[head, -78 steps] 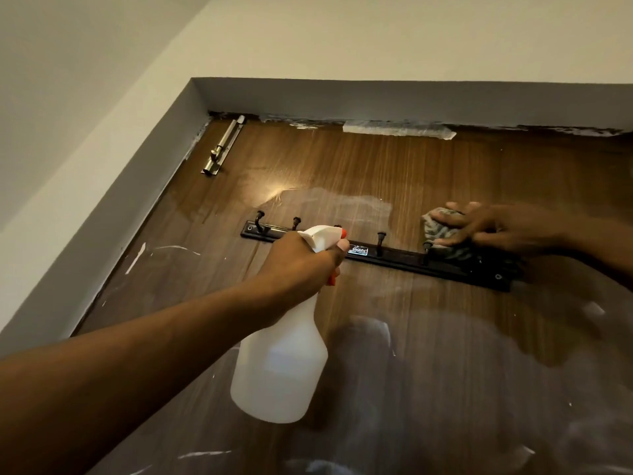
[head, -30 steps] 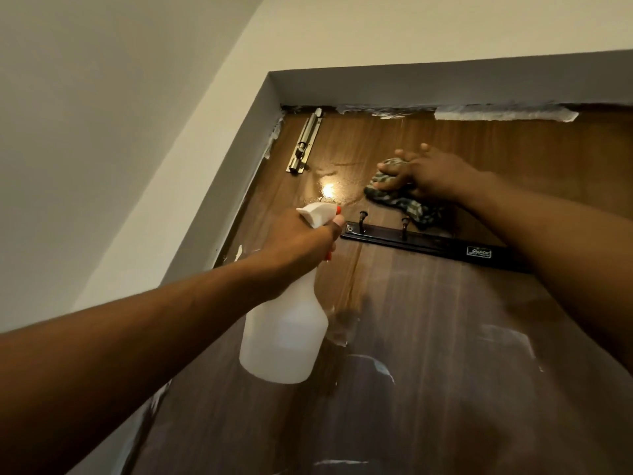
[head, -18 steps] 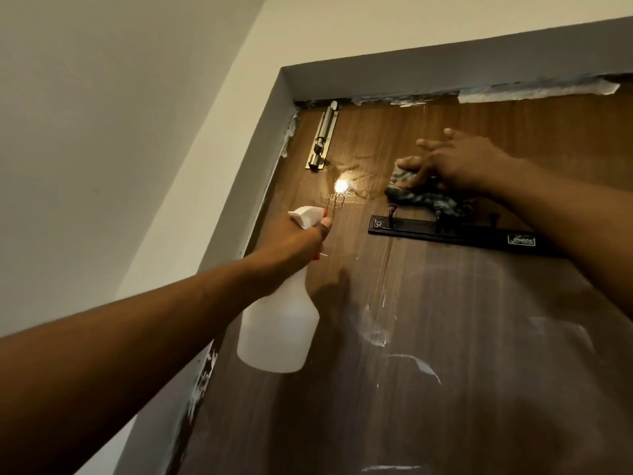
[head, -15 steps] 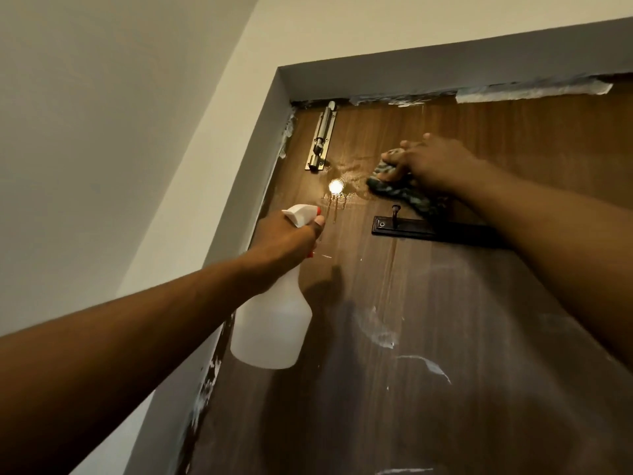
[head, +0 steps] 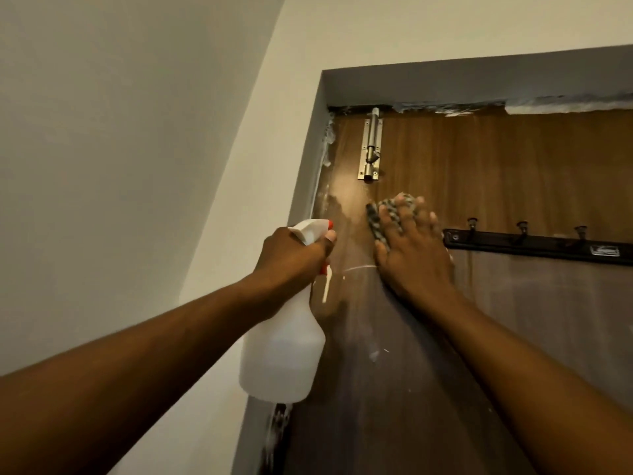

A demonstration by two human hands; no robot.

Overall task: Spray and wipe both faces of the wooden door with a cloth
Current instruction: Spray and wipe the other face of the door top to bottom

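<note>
The brown wooden door (head: pixel 496 166) fills the right half of the head view, seen from below towards its top left corner. My right hand (head: pixel 411 248) presses a grey patterned cloth (head: pixel 394 209) flat against the door, just below the metal bolt and left of the hook rail. Most of the cloth is hidden under my fingers. My left hand (head: pixel 291 258) grips the neck of a white spray bottle (head: pixel 282 354) with a red-tipped nozzle, held beside the door's left edge and pointing at the door.
A silver slide bolt (head: pixel 371 145) is fixed near the door's top left. A black hook rail (head: pixel 537 245) with several hooks runs to the right. The grey door frame (head: pixel 318 149) borders the left and top. White paint marks streak the door.
My right hand has slid the cloth left and down, off the hook rail to below the bolt. The bright wet patch there is gone. The view has shifted left.
</note>
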